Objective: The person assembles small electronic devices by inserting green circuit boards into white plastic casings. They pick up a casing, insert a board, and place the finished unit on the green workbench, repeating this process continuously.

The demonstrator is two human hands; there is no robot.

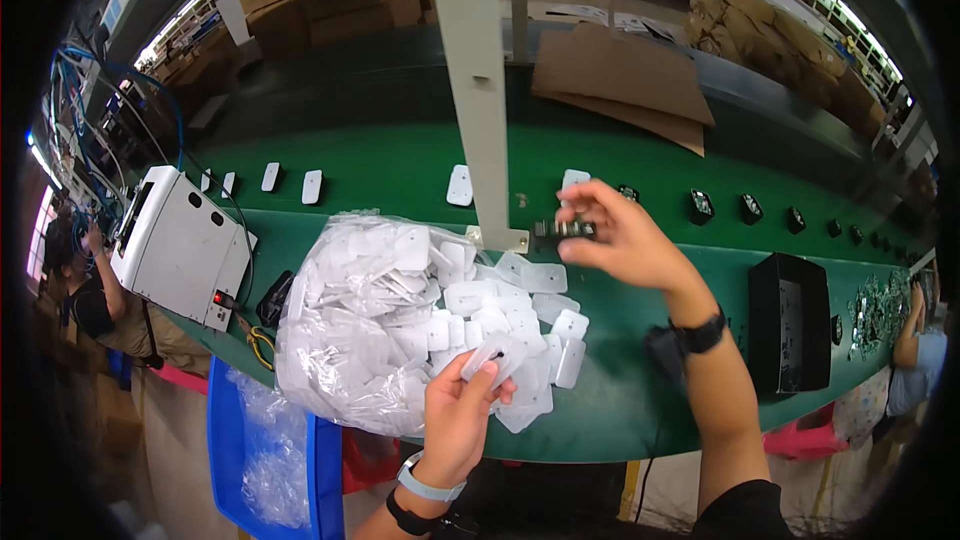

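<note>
My left hand (462, 422) pinches a thin white plastic cover (497, 352), rounded at the corners and with a small dark hole, between thumb and fingers. It sits over the near edge of a heap of similar white covers (515, 305) spilling from a clear plastic bag (345, 340). Farther off and to the right, my right hand (630, 240) grips a small black housing with a circuit board (566, 229) between thumb and fingers, close to the foot of a pale metal post (470, 80). The housing's far side is hidden.
White-covered units (312, 186) and open black housings (702, 205) line the green belt (380, 185). A white machine (185, 240) stands left, a black bin (790, 325) right. Below the bench edge is a blue crate (225, 450) holding clear plastic. Other people work at both sides.
</note>
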